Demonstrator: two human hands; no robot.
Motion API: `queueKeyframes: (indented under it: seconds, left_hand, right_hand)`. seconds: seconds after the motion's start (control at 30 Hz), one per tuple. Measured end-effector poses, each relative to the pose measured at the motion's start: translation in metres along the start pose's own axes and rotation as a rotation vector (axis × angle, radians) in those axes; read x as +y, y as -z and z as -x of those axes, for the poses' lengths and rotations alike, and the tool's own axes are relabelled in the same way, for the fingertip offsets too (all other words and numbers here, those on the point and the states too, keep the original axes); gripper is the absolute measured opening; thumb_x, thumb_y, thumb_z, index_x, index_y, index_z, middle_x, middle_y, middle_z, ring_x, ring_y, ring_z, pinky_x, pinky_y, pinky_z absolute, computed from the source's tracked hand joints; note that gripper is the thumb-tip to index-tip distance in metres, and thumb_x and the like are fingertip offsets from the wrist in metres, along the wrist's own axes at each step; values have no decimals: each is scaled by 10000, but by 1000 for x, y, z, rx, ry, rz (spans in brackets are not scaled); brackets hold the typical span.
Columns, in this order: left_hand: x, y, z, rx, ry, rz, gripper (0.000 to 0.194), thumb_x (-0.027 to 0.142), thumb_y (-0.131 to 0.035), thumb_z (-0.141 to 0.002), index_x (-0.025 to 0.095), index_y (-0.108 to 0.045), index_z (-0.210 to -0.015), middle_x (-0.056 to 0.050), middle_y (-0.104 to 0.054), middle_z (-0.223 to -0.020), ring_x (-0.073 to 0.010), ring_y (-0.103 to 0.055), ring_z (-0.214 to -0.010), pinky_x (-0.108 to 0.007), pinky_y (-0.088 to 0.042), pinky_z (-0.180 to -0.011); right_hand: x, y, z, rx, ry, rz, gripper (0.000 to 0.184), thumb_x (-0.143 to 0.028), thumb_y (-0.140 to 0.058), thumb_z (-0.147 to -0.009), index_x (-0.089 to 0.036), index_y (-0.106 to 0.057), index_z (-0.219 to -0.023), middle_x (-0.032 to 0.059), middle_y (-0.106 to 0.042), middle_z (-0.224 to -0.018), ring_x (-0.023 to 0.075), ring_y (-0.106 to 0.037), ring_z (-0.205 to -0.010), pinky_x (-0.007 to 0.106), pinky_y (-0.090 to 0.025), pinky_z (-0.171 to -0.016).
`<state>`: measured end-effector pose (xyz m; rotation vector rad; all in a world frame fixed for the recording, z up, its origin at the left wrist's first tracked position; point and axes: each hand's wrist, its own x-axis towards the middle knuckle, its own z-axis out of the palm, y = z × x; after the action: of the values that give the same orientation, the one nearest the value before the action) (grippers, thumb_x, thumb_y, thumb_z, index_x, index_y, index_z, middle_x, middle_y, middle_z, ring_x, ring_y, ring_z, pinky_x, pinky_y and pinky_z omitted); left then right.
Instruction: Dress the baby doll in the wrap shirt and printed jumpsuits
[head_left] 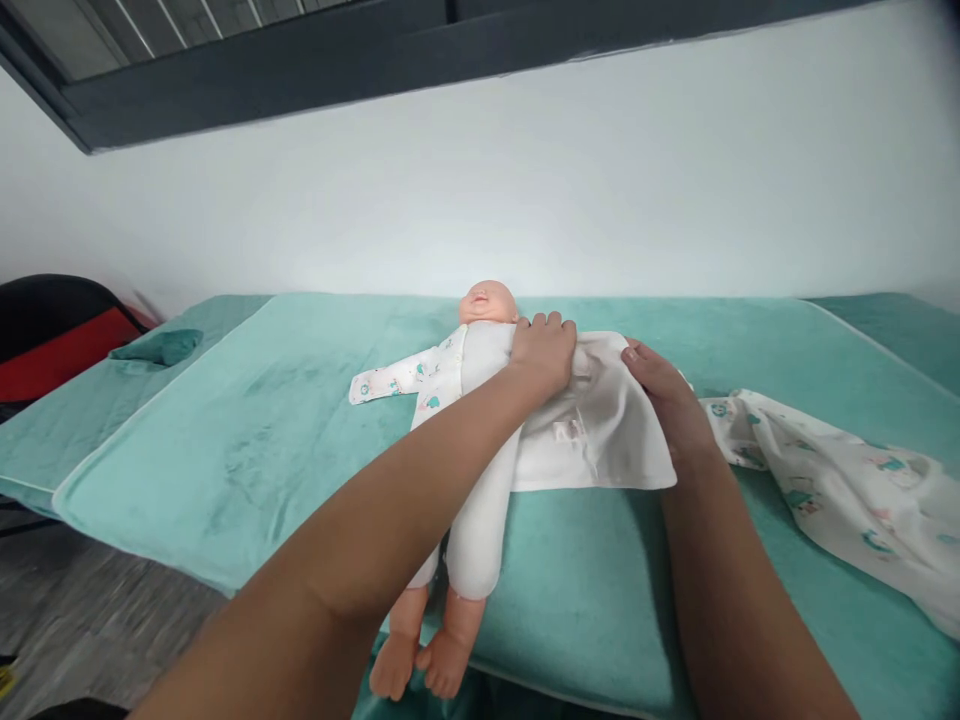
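Note:
A baby doll (pixel 480 300) lies on its back, head toward the wall, its body and legs in white and its feet bare. A white baby shirt (pixel 551 465) with a small print covers its arm on the left of the view. The shirt's other half is spread to the right, plain inner side up. My left hand (pixel 544 350) is closed at the doll's shoulder, hiding what lies under the fingers. My right hand (pixel 664 390) pinches the spread shirt's outer edge, thumb on top, the other fingers mostly hidden behind the cloth.
A second printed white baby garment (pixel 847 490) lies on the right of the green padded mat (pixel 300 430). Behind the mat stands a white wall (pixel 420 210) with a dark window frame (pixel 300 80) above. A black and red chair (pixel 60 340) is at the far left.

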<state>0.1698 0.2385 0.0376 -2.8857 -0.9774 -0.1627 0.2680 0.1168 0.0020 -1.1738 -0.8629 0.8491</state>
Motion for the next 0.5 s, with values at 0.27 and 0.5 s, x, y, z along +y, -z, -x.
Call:
queueKeyframes:
  seconds: [0.27, 0.5]
  left_hand:
    - [-32, 23, 6, 42, -155, 653, 161, 133, -490, -774, 162, -635, -838, -46, -698, -894, -179, -614, -817, -304, -459, -751]
    - [-82, 42, 51, 267, 119, 663, 121, 116, -497, -755, 200, -584, -753, -44, -680, -948, -186, -589, -914, -329, -481, -836]
  right_hand:
    - [-3, -17, 6, -299, -83, -128, 769, -402, -834, -655, -289, -550, -1361, 58, -720, -1082, 269, -690, -936, 370, -579, -725]
    - [6, -24, 15, -733, 18, -205, 618, -430, -791, -740, -275, -630, -1317, 72, -704, -1108, 187, -649, -778, 365, -540, -739]
